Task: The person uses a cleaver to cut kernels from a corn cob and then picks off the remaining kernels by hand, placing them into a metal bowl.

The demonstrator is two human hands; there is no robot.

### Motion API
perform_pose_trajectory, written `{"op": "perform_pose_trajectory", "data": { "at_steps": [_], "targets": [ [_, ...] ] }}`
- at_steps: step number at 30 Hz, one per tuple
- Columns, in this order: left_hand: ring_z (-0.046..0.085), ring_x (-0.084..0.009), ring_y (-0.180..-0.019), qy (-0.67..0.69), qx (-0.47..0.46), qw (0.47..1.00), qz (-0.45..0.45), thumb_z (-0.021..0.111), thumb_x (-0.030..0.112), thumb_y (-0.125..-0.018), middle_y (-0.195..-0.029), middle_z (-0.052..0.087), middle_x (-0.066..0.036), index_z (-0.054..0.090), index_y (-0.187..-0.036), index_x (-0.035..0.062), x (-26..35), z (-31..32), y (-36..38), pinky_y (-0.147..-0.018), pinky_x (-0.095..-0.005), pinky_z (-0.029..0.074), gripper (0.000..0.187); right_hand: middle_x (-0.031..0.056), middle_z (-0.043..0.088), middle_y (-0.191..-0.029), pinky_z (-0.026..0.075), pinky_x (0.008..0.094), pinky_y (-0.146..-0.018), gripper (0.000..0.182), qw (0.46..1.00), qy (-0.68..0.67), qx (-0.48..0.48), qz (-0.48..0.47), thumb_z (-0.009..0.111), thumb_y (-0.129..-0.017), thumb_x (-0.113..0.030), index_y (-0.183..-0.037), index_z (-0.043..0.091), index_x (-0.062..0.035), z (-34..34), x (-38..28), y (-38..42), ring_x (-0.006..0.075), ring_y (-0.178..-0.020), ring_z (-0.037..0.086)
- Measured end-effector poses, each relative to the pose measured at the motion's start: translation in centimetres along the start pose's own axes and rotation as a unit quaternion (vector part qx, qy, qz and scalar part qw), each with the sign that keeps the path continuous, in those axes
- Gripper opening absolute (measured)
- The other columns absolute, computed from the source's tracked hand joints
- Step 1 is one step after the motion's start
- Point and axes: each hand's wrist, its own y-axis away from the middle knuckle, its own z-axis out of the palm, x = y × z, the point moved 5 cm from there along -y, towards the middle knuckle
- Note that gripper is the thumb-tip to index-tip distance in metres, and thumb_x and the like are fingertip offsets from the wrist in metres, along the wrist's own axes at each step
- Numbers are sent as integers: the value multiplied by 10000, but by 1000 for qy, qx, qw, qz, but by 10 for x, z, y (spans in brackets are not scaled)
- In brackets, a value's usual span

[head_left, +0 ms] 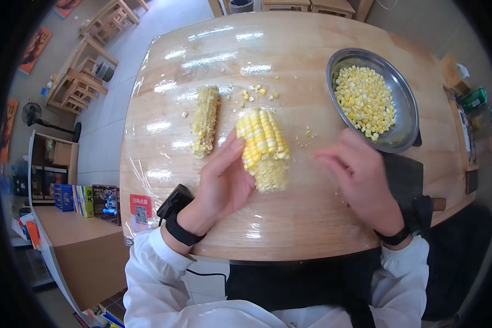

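One L hand (224, 177) I see clasps a part-stripped corn cob (263, 139) over the desk (295, 235); R hand (358, 177) apart, curled, blurred, can't tell if pinching. Cob prob. light, stiff, kernels (265, 128) slick; I'd grip its bare end (271, 177). Steel bowl (404, 115) beyond.

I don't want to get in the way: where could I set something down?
The table is bare beyond the loose kernels and left of the metal bowl. The strip between the stripped cob and the left edge is nearly bare. The middle is crowded: the left hand holds the partly stripped ear, with the right hand close by.
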Motion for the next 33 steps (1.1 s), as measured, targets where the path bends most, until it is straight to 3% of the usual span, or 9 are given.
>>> {"op": "perform_pose_trajectory", "data": {
  "at_steps": [3,10,12,13,15,18,25,27,33],
  "targets": [
    [446,-316,-1190,-15,-5,1000,-11,387,319,-926,-1312,398,-227,276,-1353,21,-4,2,0,-989,-436,387,533,135,506,-836,429,364,-686,135,988,-12,119,102,499,-834,-7,-956,557,1,-39,12,-7,283,-771,522],
    [459,-315,-1172,27,-78,996,-44,409,312,-917,-1276,423,-204,250,-1367,33,-7,16,7,-939,-409,441,552,195,562,-958,434,352,-806,185,971,236,45,9,434,-869,-30,-1017,538,9,-55,71,-23,306,-919,558],
    [511,-279,-1110,20,-87,995,-40,493,243,-893,-1208,479,-168,322,-1303,26,-7,19,8,-924,-372,438,495,195,570,-1034,440,334,-836,190,989,144,-3,43,437,-873,-30,-1031,535,12,-56,76,-22,275,-972,574],
    [498,-275,-1118,-31,-87,995,-45,576,334,-834,-1219,447,-174,225,-1376,55,-8,19,6,-877,-377,495,704,195,570,-1034,440,334,-836,190,986,161,-5,49,437,-873,-30,-1031,535,12,-57,77,-23,275,-972,574],
    [499,-275,-1115,-29,-100,994,-45,596,322,-823,-1218,446,-174,225,-1376,58,-9,20,6,-863,-375,506,716,158,603,-997,452,321,-835,153,982,-104,55,148,483,-865,-36,-989,554,17,-60,86,-23,231,-954,597],
    [501,-276,-1111,-25,-95,994,-48,647,281,-792,-1210,445,-175,224,-1374,65,-8,22,8,-845,-373,522,751,98,612,-886,458,288,-727,85,988,-6,57,141,551,-847,-55,-894,554,16,-75,85,-20,177,-812,597],
    [495,-305,-1128,-6,-69,997,-19,424,406,-911,-1228,453,-188,244,-1373,75,-3,20,11,-877,-407,483,597,45,437,-687,364,259,-589,123,977,121,64,164,617,-792,-42,-783,495,-30,-99,46,67,148,-644,446],
    [495,-315,-1137,-11,-66,997,-24,313,443,-942,-1228,460,-200,280,-1354,58,1,24,12,-882,-406,478,565,85,473,-806,395,286,-659,159,962,157,-42,221,614,-759,-12,-859,491,-26,-97,45,96,204,-749,491],
    [482,-323,-1149,61,-83,994,-29,231,445,-955,-1241,450,-209,331,-1310,7,7,20,8,-891,-411,477,573,145,462,-1031,383,365,-862,389,941,252,-15,227,619,-666,27,-1019,464,-28,-90,41,134,325,-991,482]
  ]
}}
